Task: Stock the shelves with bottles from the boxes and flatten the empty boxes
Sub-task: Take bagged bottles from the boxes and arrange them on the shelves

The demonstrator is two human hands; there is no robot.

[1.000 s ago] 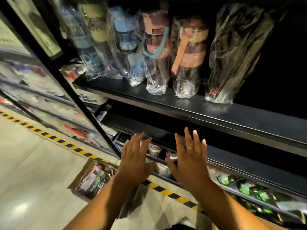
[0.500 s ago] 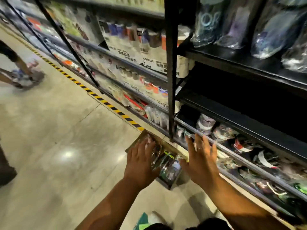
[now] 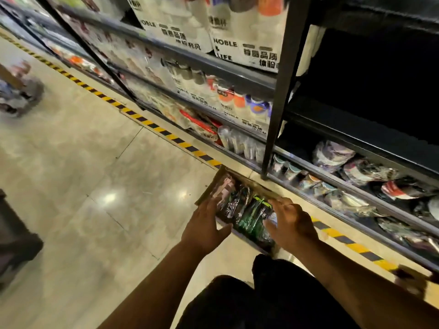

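An open cardboard box point(image 3: 219, 179) lies on the floor beside the bottom shelf, packed with plastic-wrapped bottles. A green wrapped bottle point(image 3: 251, 216) lies in its near part. My left hand point(image 3: 205, 225) hovers over the box's left side, fingers spread at the wrapped bottles. My right hand point(image 3: 291, 222) reaches in from the right with bent fingers next to the green bottle. I cannot see either hand holding anything. The bottom shelf point(image 3: 356, 193) to the right carries several wrapped bottles lying down.
Dark metal shelving runs along the right, with a black upright post point(image 3: 280, 96) just behind the box. Yellow-black hazard tape point(image 3: 166, 134) marks the floor along the shelf base. Another person's feet point(image 3: 21, 91) are at the far left. My dark trousers point(image 3: 273, 298) fill the bottom.
My view dropped from the upper shelf of bottles down to the floor. Both hands came down from in front of the shelf to the box, and now reach among its bottles.
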